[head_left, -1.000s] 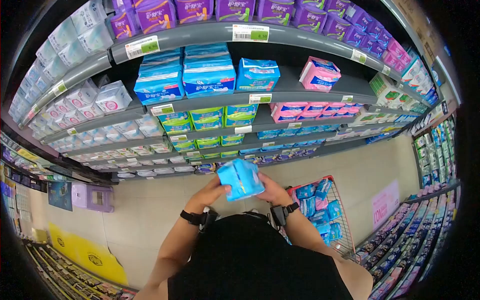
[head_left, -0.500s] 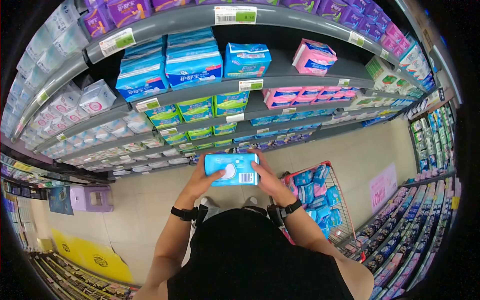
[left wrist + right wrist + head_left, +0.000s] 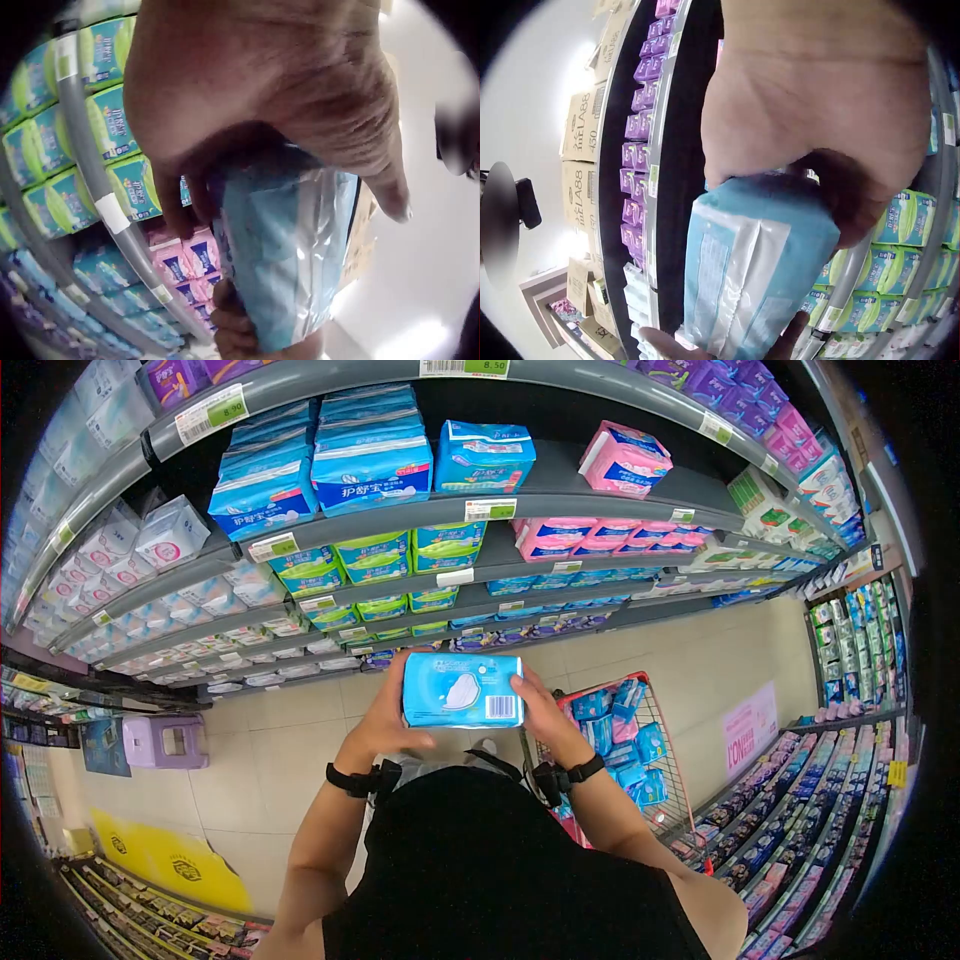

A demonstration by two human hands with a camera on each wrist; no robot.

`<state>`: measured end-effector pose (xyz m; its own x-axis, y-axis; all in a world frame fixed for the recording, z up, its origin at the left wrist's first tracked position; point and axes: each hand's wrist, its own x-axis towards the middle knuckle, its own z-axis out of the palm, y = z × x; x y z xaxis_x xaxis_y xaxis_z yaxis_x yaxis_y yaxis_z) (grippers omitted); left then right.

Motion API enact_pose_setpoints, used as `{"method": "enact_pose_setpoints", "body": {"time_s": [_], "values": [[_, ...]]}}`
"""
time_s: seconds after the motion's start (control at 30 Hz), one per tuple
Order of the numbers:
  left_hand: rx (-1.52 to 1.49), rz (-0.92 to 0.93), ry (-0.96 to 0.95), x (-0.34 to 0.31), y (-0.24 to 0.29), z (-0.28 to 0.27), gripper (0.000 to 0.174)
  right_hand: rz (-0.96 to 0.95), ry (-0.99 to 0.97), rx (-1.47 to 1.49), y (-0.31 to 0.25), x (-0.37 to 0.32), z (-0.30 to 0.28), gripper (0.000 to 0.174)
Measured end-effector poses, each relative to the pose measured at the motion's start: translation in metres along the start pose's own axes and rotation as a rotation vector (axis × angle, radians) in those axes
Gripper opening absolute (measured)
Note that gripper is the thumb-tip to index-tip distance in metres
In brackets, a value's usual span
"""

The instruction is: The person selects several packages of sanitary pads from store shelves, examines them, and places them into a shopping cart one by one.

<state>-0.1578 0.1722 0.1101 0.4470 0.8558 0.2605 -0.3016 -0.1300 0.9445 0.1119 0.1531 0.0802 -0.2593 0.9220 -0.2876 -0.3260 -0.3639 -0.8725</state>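
Observation:
A light-blue pack of sanitary pads [image 3: 440,710] is held in front of the body, its barcode side facing up toward the head camera. The left hand [image 3: 380,715] cups the pack's left end with fingers behind it, its thumb sticking out below the lower edge. On the opposite end, the right hand [image 3: 545,718] grips with its thumb on the barcode side and its other fingers hidden behind. A clear-looking seam runs along the wrapper [image 3: 292,247] in the left wrist view. In the right wrist view, the right hand [image 3: 810,112] covers the near end of the pack [image 3: 735,285].
Ahead, a grey shelf [image 3: 600,505] carries stacked blue packs [image 3: 370,465], one lone blue pack [image 3: 486,457] and a pink pack [image 3: 625,458]. Green packs [image 3: 372,560] fill the tier below. A red-rimmed cart [image 3: 672,745] with several packs stands at the right; a purple stool [image 3: 165,743] is left.
The pack has turned from a tilted pose to lie with its barcode side up, then shifted slightly left and toward the shelf. The left thumb has come off its face.

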Motion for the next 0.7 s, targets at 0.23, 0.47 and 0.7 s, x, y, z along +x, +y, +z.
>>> {"method": "enact_pose_setpoints", "body": {"time_s": [0.23, 0.47, 0.7], "values": [[0.423, 0.070, 0.009, 0.005, 0.003, 0.024, 0.107, -0.049, 0.036, -0.069, -0.009, -0.008, -0.010, 0.056], [0.471, 0.273, -0.038, 0.014, 0.016, 0.032, 0.089, -0.154, -0.008, -0.161, -0.033, -0.021, 0.000, 0.071], [0.367, 0.203, 0.100, 0.011, 0.010, 0.033, 0.089, -0.336, -0.083, -0.238, -0.049, -0.027, 0.008, 0.064]]}}
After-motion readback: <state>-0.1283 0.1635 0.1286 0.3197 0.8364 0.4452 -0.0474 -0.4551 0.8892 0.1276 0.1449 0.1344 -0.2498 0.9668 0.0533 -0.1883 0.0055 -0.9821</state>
